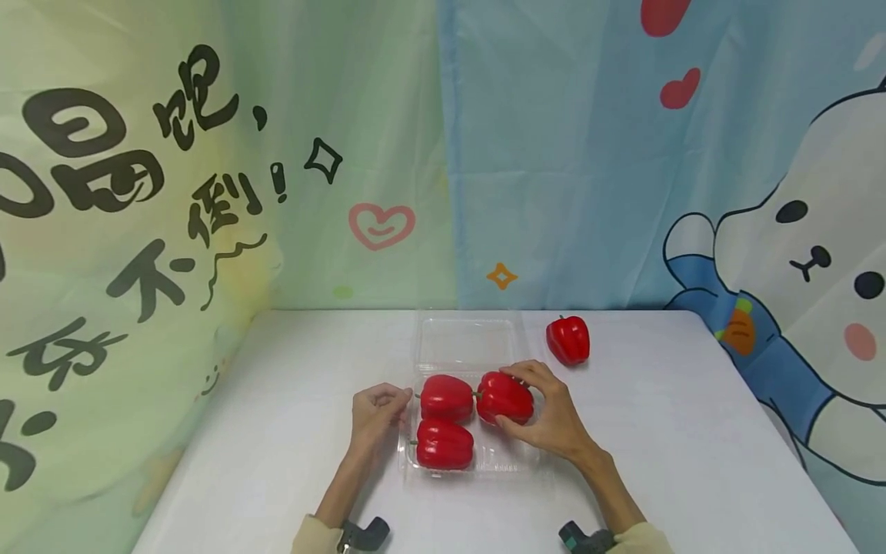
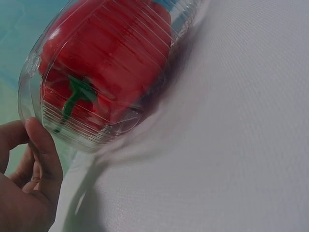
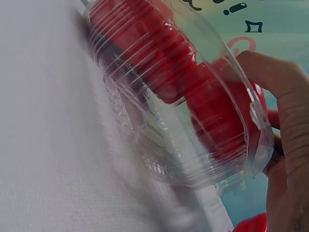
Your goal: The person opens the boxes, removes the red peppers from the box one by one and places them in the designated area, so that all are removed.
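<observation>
Three glossy red bell peppers sit in the clear plastic clamshell tray (image 1: 515, 462); the right hand (image 1: 550, 419) grasps the third pepper (image 1: 505, 398). A fourth red pepper (image 1: 568, 339) waits on the white table (image 1: 692, 462), lid (image 1: 466, 341) open. The left hand (image 1: 374, 412), fingers curled, steadies the tray's edge.

Pretty much open table (image 1: 277, 431) on the left and right sides, and along the near edge too. The clear tray (image 1: 515, 459) sits mid-table with its lid (image 1: 465, 338) flipped toward the back edge. One loose pepper (image 1: 568, 339) sits just right of the lid.
</observation>
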`<action>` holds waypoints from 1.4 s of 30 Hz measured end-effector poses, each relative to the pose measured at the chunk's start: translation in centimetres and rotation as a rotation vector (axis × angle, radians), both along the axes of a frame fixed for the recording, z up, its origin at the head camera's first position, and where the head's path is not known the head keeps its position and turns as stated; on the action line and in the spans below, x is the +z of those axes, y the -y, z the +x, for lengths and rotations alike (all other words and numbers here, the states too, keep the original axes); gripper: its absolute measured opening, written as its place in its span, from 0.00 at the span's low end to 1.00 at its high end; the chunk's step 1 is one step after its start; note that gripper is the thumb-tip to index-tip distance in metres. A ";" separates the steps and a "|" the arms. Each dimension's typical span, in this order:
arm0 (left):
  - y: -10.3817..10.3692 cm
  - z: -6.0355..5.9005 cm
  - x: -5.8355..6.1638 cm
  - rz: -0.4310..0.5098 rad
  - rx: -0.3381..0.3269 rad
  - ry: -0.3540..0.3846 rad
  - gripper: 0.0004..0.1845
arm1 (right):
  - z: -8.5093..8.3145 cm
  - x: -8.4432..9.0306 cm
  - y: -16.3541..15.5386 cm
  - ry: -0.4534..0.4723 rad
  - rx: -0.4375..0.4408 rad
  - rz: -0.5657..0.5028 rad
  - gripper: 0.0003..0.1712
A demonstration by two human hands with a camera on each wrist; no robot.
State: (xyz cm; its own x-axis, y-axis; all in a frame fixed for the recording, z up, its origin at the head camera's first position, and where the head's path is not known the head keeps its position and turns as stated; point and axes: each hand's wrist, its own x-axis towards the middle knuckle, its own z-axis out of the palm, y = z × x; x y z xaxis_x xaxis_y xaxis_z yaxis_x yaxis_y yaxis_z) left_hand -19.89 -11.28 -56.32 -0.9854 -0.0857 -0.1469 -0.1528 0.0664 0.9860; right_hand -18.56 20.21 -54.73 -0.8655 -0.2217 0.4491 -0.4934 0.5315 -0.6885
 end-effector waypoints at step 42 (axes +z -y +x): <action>0.0 0.0 0.0 0.048 0.005 -0.017 0.10 | 0.2 0.9 -0.4 -0.024 -0.043 -0.020 0.46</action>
State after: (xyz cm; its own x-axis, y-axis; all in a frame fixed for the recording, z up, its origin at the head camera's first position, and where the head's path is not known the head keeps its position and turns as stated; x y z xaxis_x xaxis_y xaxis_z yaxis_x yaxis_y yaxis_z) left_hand -19.93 -11.25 -56.33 -0.9875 -0.0835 -0.1339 -0.1359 0.0179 0.9906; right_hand -18.35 20.62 -53.80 -0.8628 -0.1751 0.4742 -0.4871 0.5390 -0.6872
